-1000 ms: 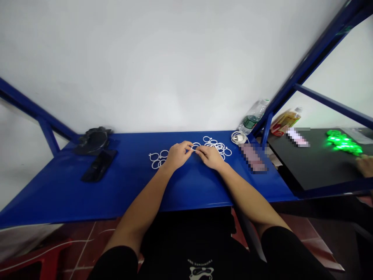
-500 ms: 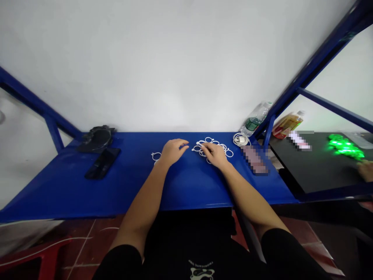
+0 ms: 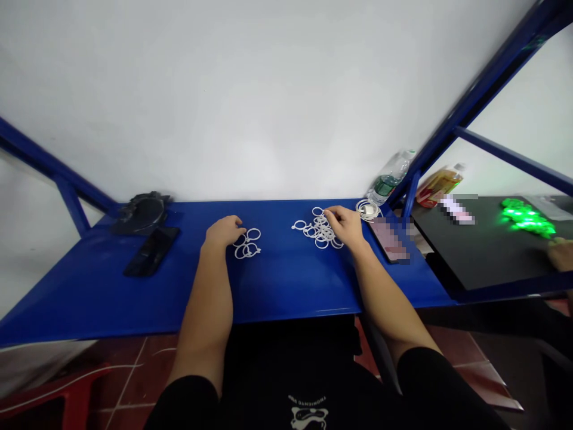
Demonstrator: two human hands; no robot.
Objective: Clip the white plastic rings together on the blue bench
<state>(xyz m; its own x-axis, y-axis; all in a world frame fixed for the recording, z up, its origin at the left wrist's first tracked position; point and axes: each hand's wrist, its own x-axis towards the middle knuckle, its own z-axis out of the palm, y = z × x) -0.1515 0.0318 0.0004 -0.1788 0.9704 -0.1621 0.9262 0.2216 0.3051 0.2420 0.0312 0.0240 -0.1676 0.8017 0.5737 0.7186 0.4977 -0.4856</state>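
Observation:
Several white rings [image 3: 253,234], some with a small ball at the edge, lie in a small group on the blue table. My left hand [image 3: 224,231] is at this group's left side, fingers bent and the thumb a little apart from them, close over the nearest ring. A larger heap of the same white rings [image 3: 321,230] lies right of the middle. Against its right edge is my right hand [image 3: 347,226], thumb and fingers closed at a white ring [image 3: 318,211] on the heap's far side. My right hand hides part of the heap.
A black phone [image 3: 152,251] and a dark round object [image 3: 145,212] lie at left. At right are a coiled white cable [image 3: 367,209], a water bottle [image 3: 390,179] and a pixelated phone [image 3: 390,240]. Blue frame bars flank the table [image 3: 286,292]. Another person's hand [image 3: 561,254] is far right.
My left hand has moved left, uncovering more of the small ring group. My right hand has shifted right, so more of the heap shows. The view has shifted slightly.

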